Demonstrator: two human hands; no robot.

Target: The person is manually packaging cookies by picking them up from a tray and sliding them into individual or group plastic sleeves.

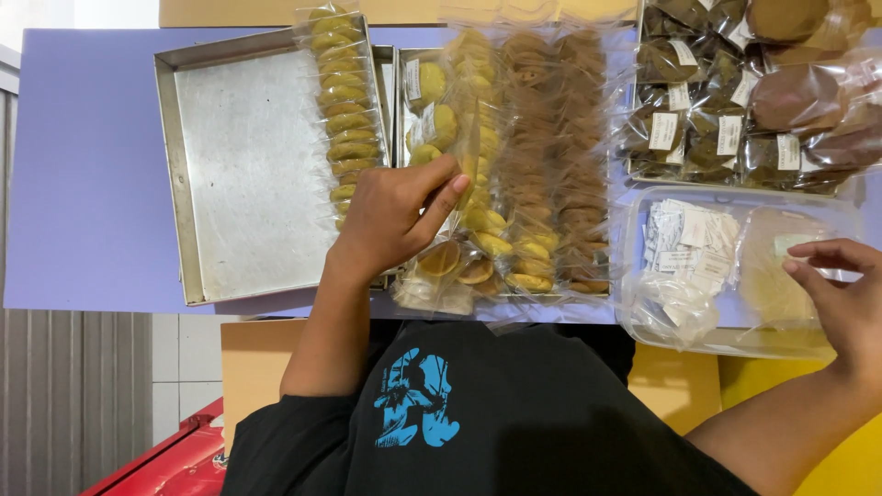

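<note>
Your left hand (390, 216) pinched a bagged cookie (439, 124); squeezing harder could have cracked it. Your right hand (841, 294) hovered half-open, empty, over the tub (634, 312).

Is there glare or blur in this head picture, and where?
Head view: soft glare on the clear wrappers of the bagged cookies and on the metal tray; right hand slightly blurred at the frame edge; left hand sharp; lighting even, with faint shadows.

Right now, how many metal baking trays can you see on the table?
2. One big tray lies at the left with a single row of bagged cookies. A second tray sits beside it, mostly hidden under cookie bags; more may be covered.
</note>
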